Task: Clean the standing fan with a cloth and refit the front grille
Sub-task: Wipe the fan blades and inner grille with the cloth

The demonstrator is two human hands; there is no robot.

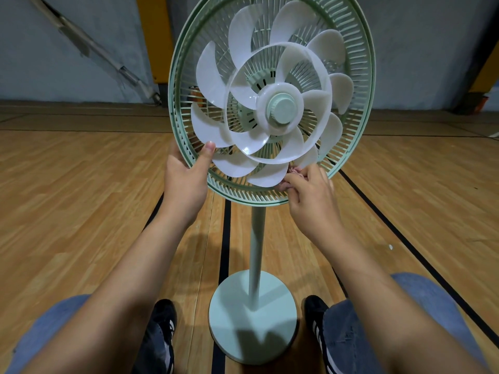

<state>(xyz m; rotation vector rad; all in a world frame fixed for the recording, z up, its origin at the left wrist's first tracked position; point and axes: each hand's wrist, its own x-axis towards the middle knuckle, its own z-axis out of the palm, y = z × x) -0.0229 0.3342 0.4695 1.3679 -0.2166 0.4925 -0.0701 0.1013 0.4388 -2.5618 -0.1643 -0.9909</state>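
A wooden plank floor (81, 184) with dark lines running across it stretches back to a grey wall (81, 28), where a yellow post (155, 36) stands. One pale green standing fan (270, 109) rises from a round base (253, 317) on the floor, between two black shoes (162, 327) with white stripes and knees in blue jeans (421, 314). Its front grille is off, so the white translucent blades (216, 76) sit bare inside the rear grille (359, 49), the only grille in view. The left hand (186, 179) grips the rear grille's lower left rim, thumb laid over the edge. The right hand (310, 195) pinches one small pinkish cloth (293, 172) against the lowest blades near the bottom rim.
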